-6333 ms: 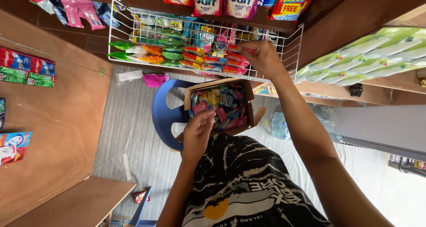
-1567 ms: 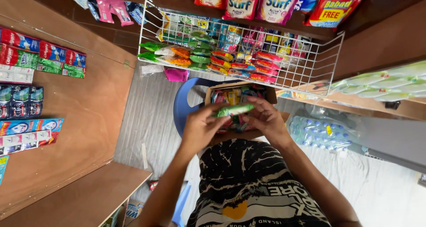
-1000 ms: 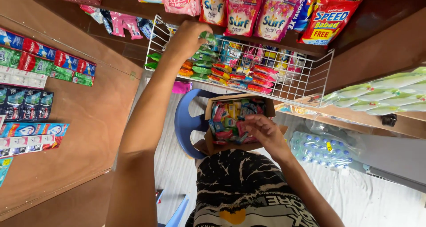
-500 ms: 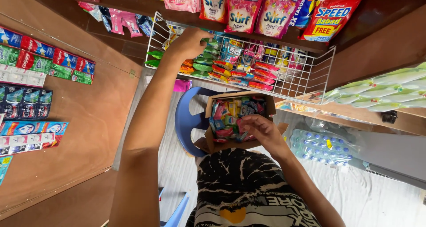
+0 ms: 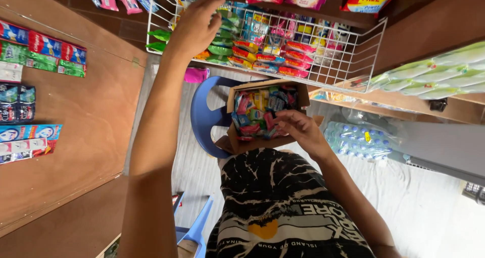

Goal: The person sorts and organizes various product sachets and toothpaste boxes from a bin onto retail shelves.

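I see my left hand (image 5: 198, 26) raised into the white wire basket (image 5: 353, 51), its fingers curled loosely down over the green sachets (image 5: 220, 51) stacked at that end. The fingertips rest on or just above the top of the stack; I cannot tell whether they actually pinch a packet, because the back of the hand hides the pads. The green sachets lie flat, their long axes running across the basket from left to right, with their ends pointing out toward the basket's left wire wall, just beyond my knuckles. To the right of my fingers, orange and red sachets (image 5: 298, 56) are layered the same way along the basket.

My right hand (image 5: 298, 129) is lower, at the open cardboard box (image 5: 237, 142) that sits against my lap. Its fingers are bent and drawn close together, the tips pinching at a small pink sachet (image 5: 269, 120) in the heap of mixed sachets inside the box. That packet stands tilted, its long axis roughly upright, with the upper end toward the basket. The box's long axis runs left to right, and its open flaps point up toward the shelf. Beyond my fingertips, behind the box, stands a blue plastic chair (image 5: 204, 116).
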